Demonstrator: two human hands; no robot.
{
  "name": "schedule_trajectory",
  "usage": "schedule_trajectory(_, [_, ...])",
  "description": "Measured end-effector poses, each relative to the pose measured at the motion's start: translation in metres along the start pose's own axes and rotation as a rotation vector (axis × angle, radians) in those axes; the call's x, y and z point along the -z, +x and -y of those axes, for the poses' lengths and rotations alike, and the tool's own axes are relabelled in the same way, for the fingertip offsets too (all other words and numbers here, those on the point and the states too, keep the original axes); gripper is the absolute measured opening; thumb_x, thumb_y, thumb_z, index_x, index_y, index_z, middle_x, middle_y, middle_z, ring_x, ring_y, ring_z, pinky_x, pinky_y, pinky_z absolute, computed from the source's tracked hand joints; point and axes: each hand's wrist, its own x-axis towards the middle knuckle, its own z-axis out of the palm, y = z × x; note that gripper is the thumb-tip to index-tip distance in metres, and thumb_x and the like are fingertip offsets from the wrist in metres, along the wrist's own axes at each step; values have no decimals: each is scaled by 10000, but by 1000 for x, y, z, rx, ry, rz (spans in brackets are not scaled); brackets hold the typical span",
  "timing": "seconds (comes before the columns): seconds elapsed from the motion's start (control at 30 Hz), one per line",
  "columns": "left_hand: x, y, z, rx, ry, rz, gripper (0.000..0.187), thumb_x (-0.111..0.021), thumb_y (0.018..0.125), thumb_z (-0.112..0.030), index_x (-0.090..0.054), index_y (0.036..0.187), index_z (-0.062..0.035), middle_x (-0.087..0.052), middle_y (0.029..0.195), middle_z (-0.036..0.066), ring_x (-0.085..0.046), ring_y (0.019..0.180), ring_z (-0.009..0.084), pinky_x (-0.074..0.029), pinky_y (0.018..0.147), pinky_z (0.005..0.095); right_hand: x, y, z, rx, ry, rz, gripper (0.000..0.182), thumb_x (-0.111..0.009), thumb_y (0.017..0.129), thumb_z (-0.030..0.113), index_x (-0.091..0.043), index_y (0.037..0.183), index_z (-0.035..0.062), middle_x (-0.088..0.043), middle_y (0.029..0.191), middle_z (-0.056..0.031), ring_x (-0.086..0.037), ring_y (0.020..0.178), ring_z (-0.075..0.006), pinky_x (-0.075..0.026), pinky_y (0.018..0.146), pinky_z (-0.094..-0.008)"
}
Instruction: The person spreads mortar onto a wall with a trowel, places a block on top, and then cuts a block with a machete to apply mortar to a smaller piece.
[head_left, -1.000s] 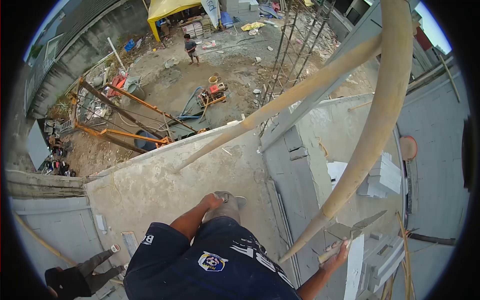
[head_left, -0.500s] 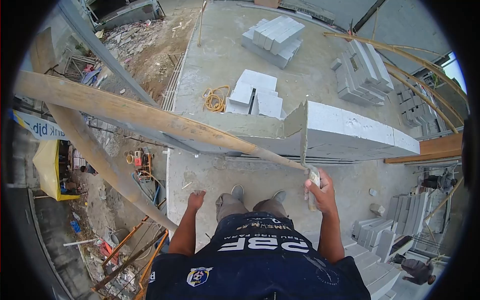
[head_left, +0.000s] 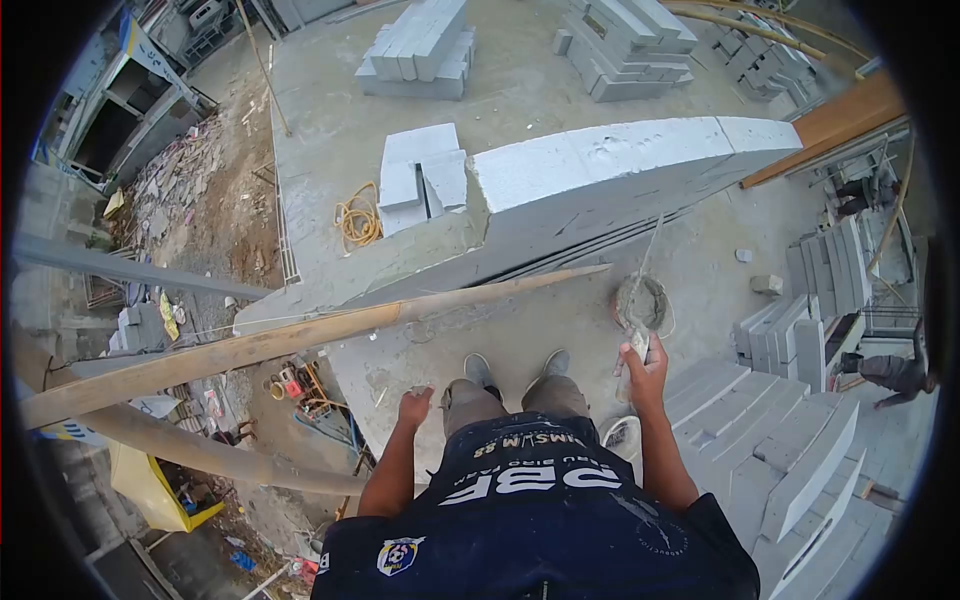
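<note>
My right hand [head_left: 645,368] is closed round the mortar-caked handle of a trowel [head_left: 637,338]. The trowel's far end is over a bucket [head_left: 670,322] of grey wet mortar, and I cannot make out whether it touches the mortar. My left hand [head_left: 416,406] hangs free at the left of my legs, fingers curled in; whatever may be inside is hidden. Ahead runs a low wall of white lightweight blocks [head_left: 600,160]. Its lower left part [head_left: 410,262] carries a grey mortar layer on top.
A bamboo pole [head_left: 330,328] slants across between me and the wall. Block stacks stand beyond the wall [head_left: 420,45] and at my right [head_left: 750,425]. A yellow hose [head_left: 358,218] lies coiled. The floor drops off at left to rubble [head_left: 215,190]. Another person [head_left: 895,372] is at far right.
My right hand has brought the trowel away from the wall's block end down to the mortar bucket. The view has turned right and down, so the bucket now shows.
</note>
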Motion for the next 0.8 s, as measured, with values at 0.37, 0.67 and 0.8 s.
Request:
schedule_trajectory(0.37, [18, -12, -58, 88, 295, 51, 396, -688, 900, -418, -666, 1048, -52, -652, 852, 48, -653, 698, 171, -450, 508, 285, 146, 17, -215, -845, 461, -468, 223, -639, 878, 198, -591, 1022, 35, -646, 867, -121, -637, 727, -201, -515, 572, -355])
schedule_trajectory(0.67, [-132, -104, -169, -47, 255, 57, 410, -641, 942, -389, -640, 1170, -49, -690, 1004, 67, -669, 844, 176, -489, 634, 302, 232, 76, -250, -842, 1043, -456, 391, -525, 947, 335, -523, 1204, 40, -683, 955, -147, -648, 729, -233, -563, 668, -391])
schedule_trajectory(0.8, [-218, -119, -193, -137, 291, 164, 424, -643, 942, -371, -637, 1194, -30, -691, 1006, 69, -669, 856, 176, -500, 682, 305, 253, 51, -250, -1050, 450, 49, 528, -525, 962, 391, -540, 1262, -44, -724, 1020, -197, -704, 793, -276, -589, 678, -384])
